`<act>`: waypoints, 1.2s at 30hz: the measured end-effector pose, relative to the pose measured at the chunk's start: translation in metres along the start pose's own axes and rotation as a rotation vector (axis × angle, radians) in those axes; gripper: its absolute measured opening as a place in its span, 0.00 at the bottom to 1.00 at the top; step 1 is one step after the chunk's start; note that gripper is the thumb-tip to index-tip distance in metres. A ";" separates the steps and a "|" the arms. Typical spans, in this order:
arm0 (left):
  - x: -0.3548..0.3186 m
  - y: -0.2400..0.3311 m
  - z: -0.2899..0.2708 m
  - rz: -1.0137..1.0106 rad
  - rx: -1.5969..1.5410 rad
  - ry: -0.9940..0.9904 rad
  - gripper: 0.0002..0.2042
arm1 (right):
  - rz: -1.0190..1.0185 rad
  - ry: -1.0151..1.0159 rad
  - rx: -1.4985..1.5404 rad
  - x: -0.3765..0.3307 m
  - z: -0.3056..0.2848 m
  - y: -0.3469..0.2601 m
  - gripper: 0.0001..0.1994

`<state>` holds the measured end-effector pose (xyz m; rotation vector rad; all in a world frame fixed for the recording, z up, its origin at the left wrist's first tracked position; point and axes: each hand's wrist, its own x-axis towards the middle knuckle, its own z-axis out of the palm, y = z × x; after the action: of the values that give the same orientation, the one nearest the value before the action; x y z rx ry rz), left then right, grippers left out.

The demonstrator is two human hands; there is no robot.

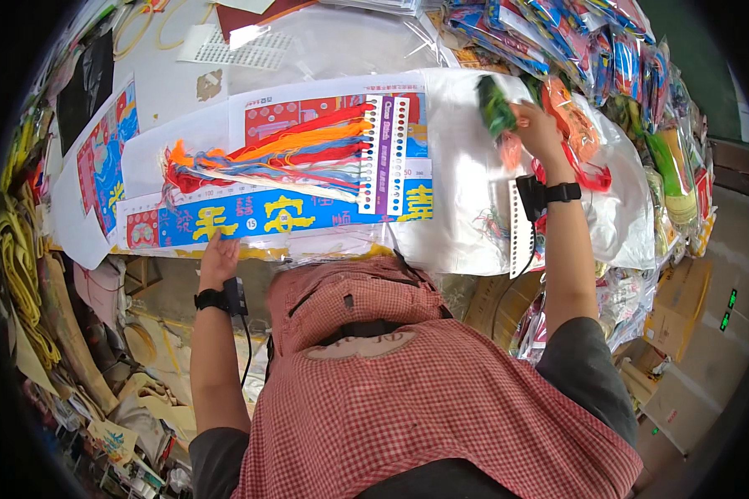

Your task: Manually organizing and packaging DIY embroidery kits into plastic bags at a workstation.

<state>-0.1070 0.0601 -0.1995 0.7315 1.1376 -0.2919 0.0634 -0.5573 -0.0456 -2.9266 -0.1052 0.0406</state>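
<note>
My right hand (pixel 539 131) is raised at the right side of the table, its fingers closed on a dark green thread skein (pixel 495 110). A peach strand (pixel 510 153) hangs just below, and its link to the skein is blurred. Beside that hand lie orange skeins (pixel 571 121) and a red skein (pixel 589 175). My left hand (pixel 219 256) rests at the front edge of a long blue printed chart (pixel 258 220), fingers stretched onto it and holding nothing. Across the chart lies a punched thread card (pixel 383 158), with red, orange, blue and white threads (pixel 266 158) trailing leftward from its holes.
A second punched white strip (pixel 520 229) and loose thread ends (pixel 495 224) lie on white plastic at the right. Packaged kits (pixel 549 41) are heaped at the back right. Another printed sheet (pixel 108 158) sits at the left, and a hole-dotted sheet (pixel 235 48) farther back.
</note>
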 end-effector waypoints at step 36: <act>-0.034 -0.019 -0.001 -0.253 0.168 -0.495 0.13 | 0.738 -0.015 1.755 -0.147 0.177 -0.283 0.08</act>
<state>-0.1322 0.0415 -0.1764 0.6147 0.7352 -0.7465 -0.1089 -0.2556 -0.1555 -1.0881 0.6482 0.1598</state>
